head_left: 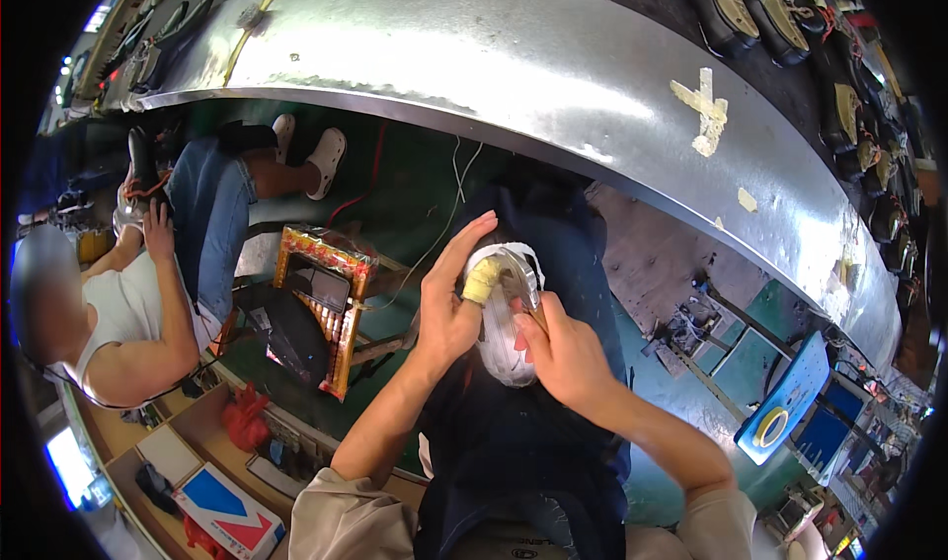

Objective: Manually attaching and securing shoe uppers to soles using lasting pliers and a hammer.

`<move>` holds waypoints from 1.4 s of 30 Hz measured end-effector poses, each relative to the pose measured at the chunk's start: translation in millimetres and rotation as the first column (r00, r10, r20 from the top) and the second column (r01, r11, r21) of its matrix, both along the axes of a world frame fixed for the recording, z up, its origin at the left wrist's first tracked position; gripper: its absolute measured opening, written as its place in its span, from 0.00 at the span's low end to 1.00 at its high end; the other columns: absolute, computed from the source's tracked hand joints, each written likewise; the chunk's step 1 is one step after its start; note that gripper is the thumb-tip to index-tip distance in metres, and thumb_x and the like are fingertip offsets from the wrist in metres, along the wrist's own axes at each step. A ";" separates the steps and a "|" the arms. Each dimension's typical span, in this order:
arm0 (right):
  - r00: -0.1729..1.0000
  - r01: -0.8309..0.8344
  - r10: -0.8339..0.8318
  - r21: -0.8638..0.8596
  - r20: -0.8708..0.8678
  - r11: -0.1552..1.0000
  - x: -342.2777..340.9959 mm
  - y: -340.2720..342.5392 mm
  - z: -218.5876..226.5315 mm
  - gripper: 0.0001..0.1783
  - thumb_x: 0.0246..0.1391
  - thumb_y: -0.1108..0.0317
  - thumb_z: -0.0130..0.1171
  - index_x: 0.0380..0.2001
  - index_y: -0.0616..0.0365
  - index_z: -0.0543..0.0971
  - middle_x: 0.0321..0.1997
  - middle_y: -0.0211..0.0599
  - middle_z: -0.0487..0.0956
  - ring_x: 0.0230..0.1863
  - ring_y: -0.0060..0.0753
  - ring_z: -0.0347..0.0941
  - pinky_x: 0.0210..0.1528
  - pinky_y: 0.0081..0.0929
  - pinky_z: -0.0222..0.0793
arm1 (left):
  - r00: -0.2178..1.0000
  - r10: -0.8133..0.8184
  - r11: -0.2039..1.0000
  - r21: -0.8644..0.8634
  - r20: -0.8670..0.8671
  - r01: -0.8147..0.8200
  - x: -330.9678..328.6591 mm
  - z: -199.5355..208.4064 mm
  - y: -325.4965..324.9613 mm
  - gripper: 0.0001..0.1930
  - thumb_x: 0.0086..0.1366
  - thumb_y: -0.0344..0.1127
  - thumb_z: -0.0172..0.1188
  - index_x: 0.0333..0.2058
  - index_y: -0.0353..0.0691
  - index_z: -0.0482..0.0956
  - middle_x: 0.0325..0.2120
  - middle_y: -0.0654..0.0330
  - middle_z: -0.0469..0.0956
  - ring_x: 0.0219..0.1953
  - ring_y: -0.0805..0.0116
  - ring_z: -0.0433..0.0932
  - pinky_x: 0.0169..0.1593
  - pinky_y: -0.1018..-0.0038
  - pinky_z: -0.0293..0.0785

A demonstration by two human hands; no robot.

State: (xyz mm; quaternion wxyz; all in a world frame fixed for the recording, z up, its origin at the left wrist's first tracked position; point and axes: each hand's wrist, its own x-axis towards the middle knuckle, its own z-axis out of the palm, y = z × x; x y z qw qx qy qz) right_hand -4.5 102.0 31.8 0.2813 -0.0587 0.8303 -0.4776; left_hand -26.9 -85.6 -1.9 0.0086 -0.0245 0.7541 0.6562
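A shoe (504,355) with a pale, whitish underside lies bottom up across my dark-clothed lap. Along its left side my left hand (450,308) grips it, the fingers stretched out and the thumb pressed over its upper end. Yellow tape wraps that thumb. My right hand (565,351) is closed round a hand tool with a shiny, curved metal head (519,276) and a brownish handle. The tool's head rests against or just over the shoe near the left thumb; its exact kind is hard to make out.
A curved metal bench (444,41) crosses ahead, with black shoes (726,12) beyond it. At left a seated co-worker (138,303) handles a dark shoe. A phone (318,288) lies on a patterned stand nearby. At right, a tape roll (770,427) sits on a blue board.
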 end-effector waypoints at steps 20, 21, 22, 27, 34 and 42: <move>0.965 -0.032 0.095 0.250 -0.243 0.968 -4.9 0.9 -15.5 0.15 0.71 0.59 0.52 0.42 0.61 0.67 0.22 0.53 0.79 0.25 0.60 0.79 0.27 0.53 0.73 | 0.986 -0.164 0.980 0.113 -0.020 0.165 -18.0 -16.6 -4.0 0.22 0.73 0.32 0.48 0.64 0.35 0.72 0.69 0.49 0.67 0.72 0.54 0.65 0.72 0.65 0.59; 0.964 -0.038 0.104 0.257 -0.246 0.966 -7.3 1.9 -14.1 0.15 0.71 0.59 0.52 0.42 0.61 0.67 0.22 0.53 0.79 0.25 0.60 0.79 0.27 0.53 0.73 | 0.975 -0.169 0.939 0.325 0.145 0.114 -18.2 -13.4 -1.8 0.21 0.75 0.32 0.48 0.63 0.36 0.72 0.71 0.52 0.65 0.73 0.59 0.62 0.73 0.66 0.56; 0.953 -0.046 0.128 0.287 -0.273 0.957 -8.0 0.2 -9.6 0.14 0.71 0.60 0.52 0.43 0.61 0.66 0.22 0.53 0.80 0.26 0.59 0.80 0.27 0.52 0.73 | 0.944 -0.174 0.836 0.548 0.281 -0.009 -16.4 -12.4 -0.6 0.19 0.75 0.32 0.47 0.62 0.37 0.71 0.67 0.53 0.68 0.67 0.63 0.68 0.69 0.68 0.61; 0.941 -0.181 0.269 0.366 -0.206 0.913 -9.8 11.9 11.5 0.13 0.71 0.61 0.53 0.43 0.61 0.67 0.24 0.51 0.81 0.27 0.57 0.81 0.29 0.49 0.74 | 0.952 0.014 0.886 0.438 0.307 -0.154 -27.0 -26.9 17.2 0.20 0.70 0.23 0.51 0.59 0.43 0.73 0.65 0.57 0.69 0.65 0.63 0.68 0.69 0.67 0.60; 0.888 0.016 0.069 0.181 -0.455 0.983 -38.8 4.0 -4.0 0.11 0.70 0.62 0.54 0.41 0.60 0.70 0.26 0.49 0.82 0.25 0.55 0.81 0.26 0.46 0.74 | 0.994 -0.076 0.995 0.058 -0.084 0.081 -15.3 -39.1 19.2 0.24 0.71 0.29 0.46 0.65 0.38 0.67 0.68 0.51 0.64 0.71 0.57 0.60 0.74 0.64 0.51; 0.896 -0.065 0.203 0.335 -0.396 0.940 -56.0 11.3 -11.0 0.13 0.72 0.58 0.52 0.40 0.58 0.69 0.22 0.50 0.80 0.25 0.59 0.79 0.26 0.53 0.71 | 0.956 0.276 0.952 0.110 0.101 -0.286 22.5 -54.7 34.8 0.29 0.67 0.22 0.60 0.66 0.38 0.65 0.67 0.49 0.64 0.65 0.55 0.70 0.66 0.64 0.69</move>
